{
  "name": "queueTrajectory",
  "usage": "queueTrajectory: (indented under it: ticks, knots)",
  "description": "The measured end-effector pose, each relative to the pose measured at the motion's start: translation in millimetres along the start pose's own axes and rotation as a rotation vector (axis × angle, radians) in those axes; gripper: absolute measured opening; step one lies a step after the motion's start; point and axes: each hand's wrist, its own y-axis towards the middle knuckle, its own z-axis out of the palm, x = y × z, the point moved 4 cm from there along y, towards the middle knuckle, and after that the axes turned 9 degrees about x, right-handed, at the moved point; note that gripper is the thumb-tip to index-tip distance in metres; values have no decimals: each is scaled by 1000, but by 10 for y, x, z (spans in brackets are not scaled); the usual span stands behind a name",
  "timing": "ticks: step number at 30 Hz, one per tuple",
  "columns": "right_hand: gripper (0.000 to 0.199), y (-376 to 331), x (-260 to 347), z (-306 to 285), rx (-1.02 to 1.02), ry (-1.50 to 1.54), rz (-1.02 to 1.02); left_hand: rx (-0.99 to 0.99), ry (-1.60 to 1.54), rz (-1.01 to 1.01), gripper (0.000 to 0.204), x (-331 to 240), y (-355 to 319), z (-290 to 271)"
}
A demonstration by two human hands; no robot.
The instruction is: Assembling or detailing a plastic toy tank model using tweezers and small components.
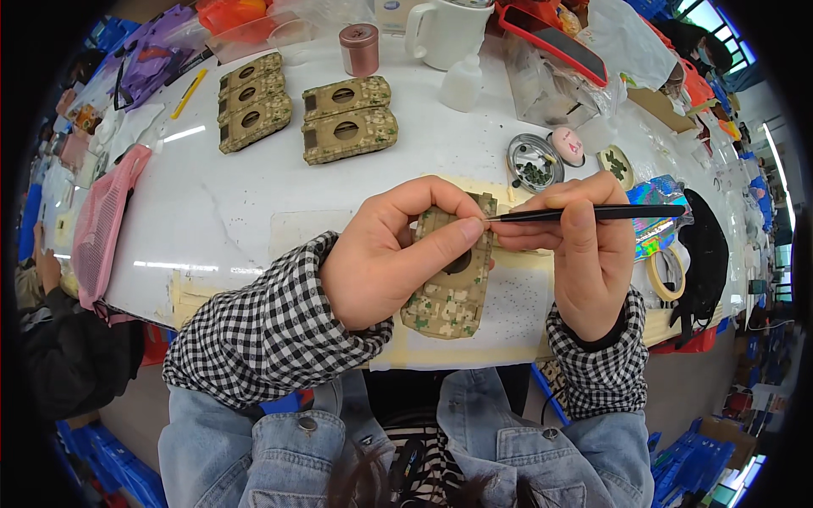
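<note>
A denim jacket (305,457) is filling the nearest edge, and two black-and-white checked sleeves (271,313) are reaching up over the table. The left hand (381,262) is holding a tan camouflage-patterned shell (445,313) above the paper-covered near part of the table, its thumb and fingers clamped on the shell, partly hiding a dark round opening. The right hand (584,262) is gripping a slim black tool (610,212), fingers pinched together on its shaft (the fine point is meeting the shell's upper part right beside the left thumb and forefinger, though whether it is touching is hard to tell). Just right of that hand, a tape roll (666,275) is lying near a shiny iridescent packet (656,216). Beyond the hands, a round dish (511,161) is holding dark green bits. Farther up the white table (212,212), a pair of matching camouflage shells (368,140) is lying beside another row of them (254,102), their round openings facing up. Past these, a pink canister (360,51), a white squeeze bottle (461,85) and a white mug (451,34) are standing upright, while a red-edged phone (555,46) is resting on a clear box.
</note>
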Motion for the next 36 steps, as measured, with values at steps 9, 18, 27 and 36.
queueTrajectory:
  ticks: [9, 18, 27, 36]
  knots:
    - [21, -8, -5, 3, 5, 32, -28, -4, 4, 11, 14, 0, -2, 7]
    - [20, -3, -9, 10, 1, 24, -29, -12, 9, 6, 14, -5, -5, 8]
    - [20, -4, -16, -6, -11, 18, -3, -12, 13, 16, 15, -16, -6, 20]
    - [25, -65, 188, -14, 55, -178, -162, 12, -360, -78, 36, -92, 41, -103]
